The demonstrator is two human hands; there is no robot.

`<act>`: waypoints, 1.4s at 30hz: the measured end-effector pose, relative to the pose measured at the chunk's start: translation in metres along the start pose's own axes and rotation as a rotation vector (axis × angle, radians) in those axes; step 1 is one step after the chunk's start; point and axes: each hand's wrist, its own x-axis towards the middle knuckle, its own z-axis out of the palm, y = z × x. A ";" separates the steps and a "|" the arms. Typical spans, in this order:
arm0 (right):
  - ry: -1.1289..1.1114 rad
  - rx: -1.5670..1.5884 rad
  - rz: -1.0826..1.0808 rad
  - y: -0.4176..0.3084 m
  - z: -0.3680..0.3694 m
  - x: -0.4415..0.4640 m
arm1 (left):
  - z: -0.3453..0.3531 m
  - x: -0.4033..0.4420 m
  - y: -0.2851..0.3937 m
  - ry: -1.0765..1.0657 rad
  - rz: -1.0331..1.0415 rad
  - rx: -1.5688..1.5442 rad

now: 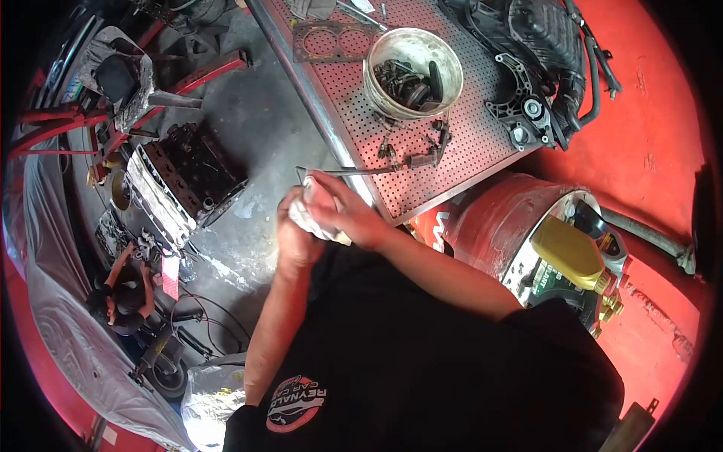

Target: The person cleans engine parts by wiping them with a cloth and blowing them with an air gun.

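Both hands meet just off the edge of the perforated metal table (358,128), closed around a crumpled white rag (305,218). My left hand (295,237) grips it from the left side. From the right, my right hand (350,215) presses over the rag, its fingers bent. Anything wrapped inside the cloth is hidden. Just beyond the hands, a thin dark hose or cable (350,172) sticks out past the table edge. It leads toward small connector-like parts (418,157) lying on the table.
On the table stand a white bucket (376,87) of dark metal parts, a head gasket (327,41) and a large black engine assembly (538,45). A red drum (489,218) holding bottles is at right. An engine block (188,169) and a crouching co-worker (124,297) are at left.
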 end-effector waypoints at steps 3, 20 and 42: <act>-0.016 0.581 0.230 0.030 0.004 0.021 | -0.005 0.014 -0.037 0.194 0.096 0.071; 0.215 -0.768 -0.156 0.110 -0.114 0.064 | -0.018 0.019 -0.030 0.249 0.160 0.119; 0.253 -0.984 -0.311 0.033 -0.028 0.018 | -0.047 -0.003 0.031 0.038 0.404 1.050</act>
